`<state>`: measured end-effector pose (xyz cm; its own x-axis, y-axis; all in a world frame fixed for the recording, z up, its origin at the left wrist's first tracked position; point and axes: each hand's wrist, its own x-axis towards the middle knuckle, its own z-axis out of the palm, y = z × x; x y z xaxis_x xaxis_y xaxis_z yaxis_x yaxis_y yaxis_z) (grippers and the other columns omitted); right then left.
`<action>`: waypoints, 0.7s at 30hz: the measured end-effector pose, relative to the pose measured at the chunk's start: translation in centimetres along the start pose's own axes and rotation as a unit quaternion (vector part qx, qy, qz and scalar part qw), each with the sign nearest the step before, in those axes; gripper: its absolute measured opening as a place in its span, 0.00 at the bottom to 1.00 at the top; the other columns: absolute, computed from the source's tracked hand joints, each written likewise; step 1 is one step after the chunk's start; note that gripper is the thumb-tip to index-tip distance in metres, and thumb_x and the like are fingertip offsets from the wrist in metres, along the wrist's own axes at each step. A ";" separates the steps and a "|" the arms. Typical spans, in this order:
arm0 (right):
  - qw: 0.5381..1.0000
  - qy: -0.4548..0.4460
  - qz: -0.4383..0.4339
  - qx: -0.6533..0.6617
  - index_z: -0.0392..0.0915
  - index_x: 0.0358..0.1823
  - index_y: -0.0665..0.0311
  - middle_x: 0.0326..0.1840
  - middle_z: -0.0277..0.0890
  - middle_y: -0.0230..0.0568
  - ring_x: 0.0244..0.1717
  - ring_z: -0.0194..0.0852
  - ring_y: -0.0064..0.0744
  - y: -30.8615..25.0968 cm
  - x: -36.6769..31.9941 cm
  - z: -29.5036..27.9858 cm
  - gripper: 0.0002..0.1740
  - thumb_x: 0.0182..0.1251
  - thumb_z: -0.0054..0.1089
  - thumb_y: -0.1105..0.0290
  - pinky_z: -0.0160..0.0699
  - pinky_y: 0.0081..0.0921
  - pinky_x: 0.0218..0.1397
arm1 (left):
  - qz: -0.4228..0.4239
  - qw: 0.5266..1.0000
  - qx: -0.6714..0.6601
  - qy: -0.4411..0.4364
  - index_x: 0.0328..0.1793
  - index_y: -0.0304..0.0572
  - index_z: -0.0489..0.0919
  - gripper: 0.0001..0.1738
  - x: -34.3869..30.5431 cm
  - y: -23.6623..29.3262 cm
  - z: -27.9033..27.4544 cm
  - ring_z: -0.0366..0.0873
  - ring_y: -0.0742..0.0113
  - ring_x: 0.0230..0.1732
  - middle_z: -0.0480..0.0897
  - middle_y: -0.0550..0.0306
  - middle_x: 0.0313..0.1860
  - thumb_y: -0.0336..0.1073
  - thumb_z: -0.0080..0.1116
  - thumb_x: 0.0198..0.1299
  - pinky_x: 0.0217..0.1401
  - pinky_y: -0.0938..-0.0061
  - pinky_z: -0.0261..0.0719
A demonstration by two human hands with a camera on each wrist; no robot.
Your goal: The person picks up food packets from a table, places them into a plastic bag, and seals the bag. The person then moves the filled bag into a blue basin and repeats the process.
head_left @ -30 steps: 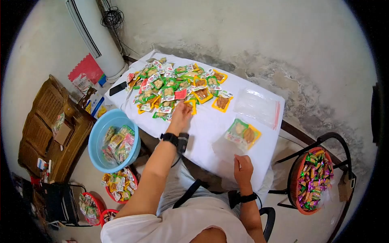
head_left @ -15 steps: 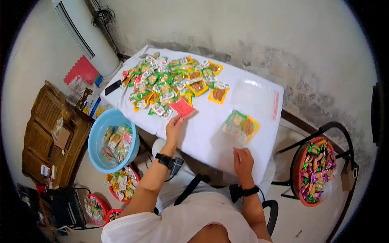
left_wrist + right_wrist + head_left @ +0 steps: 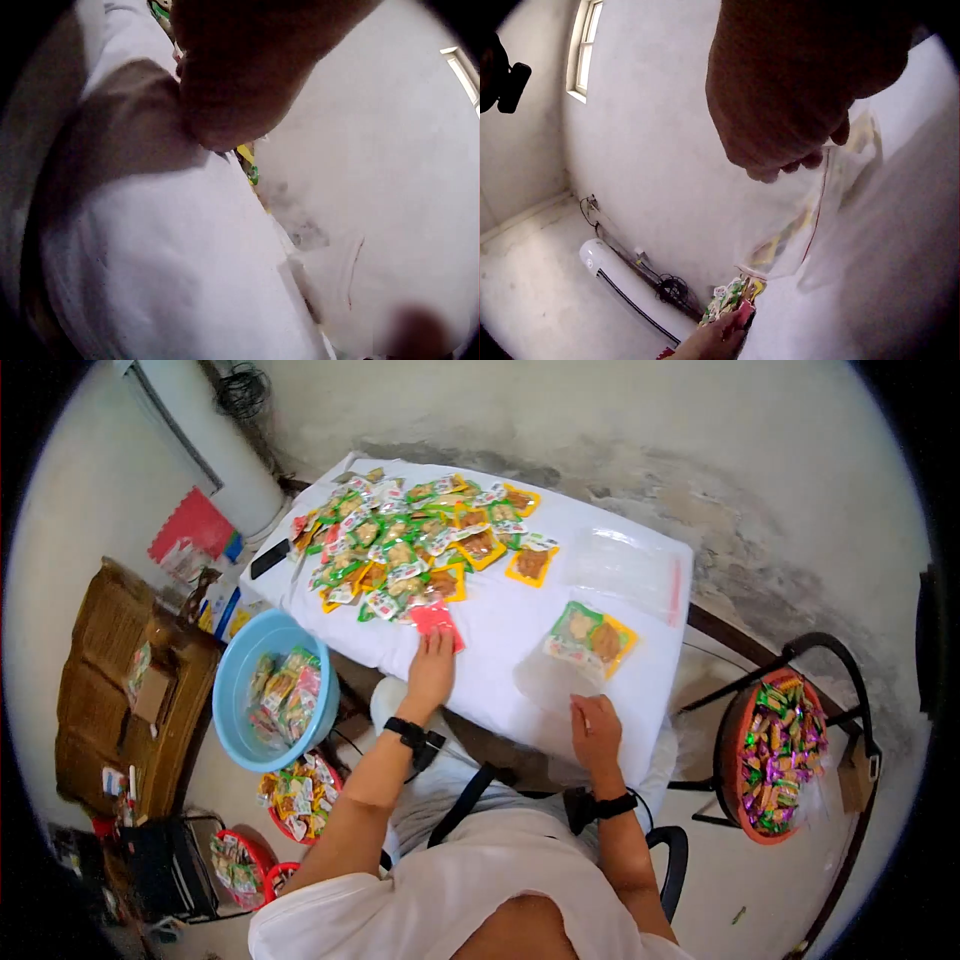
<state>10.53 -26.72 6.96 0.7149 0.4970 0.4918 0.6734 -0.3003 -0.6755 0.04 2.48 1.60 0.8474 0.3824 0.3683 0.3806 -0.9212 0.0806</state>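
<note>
Well, leftmost lies the pile [image 3: 400, 550]; at its near edge the left hand [image 3: 431, 672] pinches a red packet [image 3: 438, 623]. Rightward, the bag [image 3: 550, 678] holds a green packet [image 3: 577, 623] and yellow packet [image 3: 608, 643], its edge pinched by the right hand [image 3: 597, 730]. Apparently a picking step; next calls for an opened bag mouth.

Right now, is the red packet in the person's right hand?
No, the head view shows the left hand on the red packet, while the right hand holds the clear bag.
</note>
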 end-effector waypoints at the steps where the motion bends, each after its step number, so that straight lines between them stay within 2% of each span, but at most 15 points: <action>1: 1.000 0.002 -0.008 -0.007 0.80 0.38 0.62 0.30 0.72 0.42 0.31 0.74 0.43 -0.1 -0.1 -0.3 0.06 0.58 0.61 0.73 0.74 0.34 0.32 | -0.032 0.997 0.034 -0.061 0.62 0.33 0.67 0.23 0.3 0.9 -1.4 0.68 0.33 0.61 0.70 0.34 0.62 0.32 0.44 0.61 0.64 0.55 0.69; 2: 1.000 0.011 -0.001 -0.019 0.80 0.38 0.62 0.30 0.72 0.42 0.31 0.74 0.43 -0.2 0.0 -0.6 0.06 0.58 0.61 0.73 0.74 0.34 0.32 | -0.034 0.998 0.024 -0.055 0.61 0.33 0.69 0.21 0.3 0.6 -1.3 0.71 0.38 0.60 0.73 0.39 0.61 0.32 0.46 0.61 0.59 0.55 0.74; 5: 1.000 -0.002 0.015 -0.006 0.80 0.38 0.61 0.31 0.73 0.40 0.34 0.74 0.42 -0.9 0.2 -0.7 0.06 0.59 0.60 0.71 0.75 0.35 0.34 | -0.037 0.998 -0.024 -0.042 0.60 0.35 0.71 0.21 0.0 0.2 -2.3 0.74 0.39 0.56 0.75 0.39 0.59 0.28 0.46 0.59 0.57 0.56 0.75; 7: 1.000 0.003 0.019 -0.009 0.80 0.38 0.61 0.31 0.73 0.40 0.34 0.74 0.42 -0.9 0.2 -0.5 0.06 0.59 0.60 0.72 0.75 0.35 0.34 | -0.100 0.980 -0.166 0.048 0.61 0.35 0.71 0.21 -1.2 -0.3 -3.0 0.79 0.46 0.51 0.77 0.42 0.56 0.24 0.44 0.60 0.53 0.60 0.78; 8: 1.000 0.003 0.015 -0.008 0.80 0.38 0.61 0.31 0.73 0.40 0.34 0.74 0.42 -0.8 0.3 -0.4 0.06 0.59 0.60 0.72 0.75 0.35 0.34 | -0.097 0.980 -0.166 0.044 0.61 0.35 0.71 0.21 -1.8 -0.4 -3.4 0.79 0.46 0.51 0.77 0.42 0.56 0.24 0.44 0.60 0.53 0.60 0.78; 9: 1.000 0.004 0.020 -0.009 0.80 0.38 0.61 0.31 0.73 0.40 0.34 0.74 0.42 -0.9 0.4 -0.4 0.06 0.59 0.60 0.72 0.75 0.35 0.34 | -0.200 0.910 -0.354 0.074 0.62 0.35 0.70 0.22 -2.4 -0.4 -3.9 0.79 0.51 0.51 0.78 0.44 0.57 0.24 0.42 0.61 0.51 0.64 0.79; 10: 1.000 0.000 0.018 -0.011 0.80 0.37 0.61 0.31 0.73 0.41 0.33 0.74 0.42 -1.0 0.5 -0.5 0.06 0.59 0.60 0.72 0.75 0.35 0.34 | -0.294 0.793 -0.523 0.100 0.63 0.34 0.70 0.22 -3.1 -0.1 -4.6 0.80 0.56 0.52 0.78 0.47 0.57 0.23 0.40 0.62 0.49 0.67 0.80; 11: 1.000 -0.005 0.015 -0.013 0.80 0.37 0.61 0.31 0.73 0.41 0.32 0.74 0.43 -1.1 0.6 -0.5 0.06 0.59 0.60 0.72 0.75 0.35 0.33 | -0.295 0.794 -0.523 0.096 0.63 0.34 0.70 0.22 -3.8 0.8 -6.2 0.80 0.56 0.52 0.78 0.47 0.57 0.23 0.40 0.62 0.49 0.67 0.80; 13: 1.000 0.000 0.025 -0.002 0.80 0.37 0.61 0.30 0.73 0.42 0.32 0.74 0.43 -1.2 0.8 -0.3 0.05 0.60 0.60 0.72 0.75 0.35 0.33 | -0.294 0.605 -0.730 0.121 0.63 0.33 0.70 0.19 -5.1 3.8 -10.5 0.79 0.64 0.53 0.78 0.51 0.57 0.26 0.42 0.65 0.48 0.73 0.81; 14: 0.999 0.007 0.032 0.012 0.80 0.37 0.62 0.29 0.73 0.42 0.31 0.74 0.44 -1.1 0.9 -0.2 0.05 0.60 0.59 0.72 0.74 0.35 0.33 | -0.295 0.605 -0.730 0.119 0.63 0.33 0.70 0.19 -6.1 5.1 -11.8 0.79 0.64 0.53 0.78 0.51 0.57 0.26 0.42 0.65 0.48 0.73 0.81; 16: 0.999 0.022 0.030 0.015 0.80 0.37 0.62 0.29 0.72 0.42 0.30 0.74 0.44 -0.7 1.1 0.2 0.05 0.60 0.59 0.71 0.74 0.36 0.32 | -0.355 0.507 -0.784 0.046 0.63 0.34 0.69 0.20 -7.8 7.2 -13.4 0.79 0.63 0.54 0.77 0.50 0.58 0.27 0.46 0.65 0.49 0.74 0.82; 18: 0.999 0.027 0.027 0.028 0.80 0.37 0.62 0.28 0.72 0.43 0.30 0.74 0.44 -0.8 1.2 0.6 0.05 0.60 0.59 0.71 0.74 0.36 0.32 | -0.340 0.442 -0.829 -0.033 0.64 0.36 0.68 0.21 -9.1 8.3 -13.5 0.79 0.62 0.55 0.77 0.49 0.59 0.28 0.47 0.65 0.50 0.72 0.84; 20: 0.999 0.017 0.037 0.018 0.80 0.37 0.63 0.27 0.72 0.43 0.30 0.74 0.44 -1.0 1.5 0.4 0.05 0.60 0.59 0.72 0.73 0.36 0.31 | -0.353 0.426 -0.831 -0.051 0.65 0.36 0.67 0.21 -9.8 9.2 -13.1 0.79 0.60 0.55 0.76 0.47 0.59 0.27 0.45 0.65 0.50 0.70 0.84; 21: 0.998 0.028 0.040 0.029 0.80 0.37 0.63 0.28 0.72 0.43 0.29 0.74 0.44 -1.0 1.5 0.6 0.06 0.59 0.59 0.72 0.73 0.37 0.31 | -0.371 0.403 -0.834 -0.064 0.65 0.36 0.67 0.21 -9.8 9.5 -12.7 0.78 0.60 0.56 0.76 0.47 0.59 0.27 0.45 0.66 0.50 0.70 0.85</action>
<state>10.82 -25.19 8.05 0.7761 0.4271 0.4640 0.6033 -0.2884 -0.7436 -9.38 -10.91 10.55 0.7824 0.4994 -0.3721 -0.1412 0.7241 0.6751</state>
